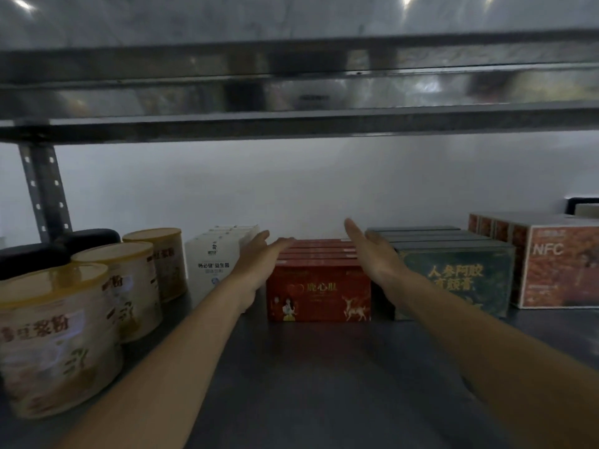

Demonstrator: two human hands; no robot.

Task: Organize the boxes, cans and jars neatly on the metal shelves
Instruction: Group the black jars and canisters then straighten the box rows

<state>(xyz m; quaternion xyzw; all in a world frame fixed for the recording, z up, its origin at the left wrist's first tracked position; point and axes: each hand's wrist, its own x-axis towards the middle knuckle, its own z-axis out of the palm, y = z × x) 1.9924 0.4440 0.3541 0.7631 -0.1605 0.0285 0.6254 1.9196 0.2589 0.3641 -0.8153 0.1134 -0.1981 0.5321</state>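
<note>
A row of red boxes [319, 294] stands in the middle of the metal shelf [308, 377], running back toward the wall. My left hand [256, 264] is flat and open at the row's left side, fingertips over its top edge. On the right side, my right hand [372, 251] is open too, palm facing the boxes. White boxes [212, 264] sit to the left and dark green boxes [453, 273] to the right. Three gold-lidded cans [58, 338] stand in a line at far left.
Orange NFC boxes [557, 267] fill the far right. Two black-lidded jars [29, 257] stand behind the cans next to a perforated upright post [45, 192]. The upper shelf [298, 124] hangs low overhead. A white wall closes the back.
</note>
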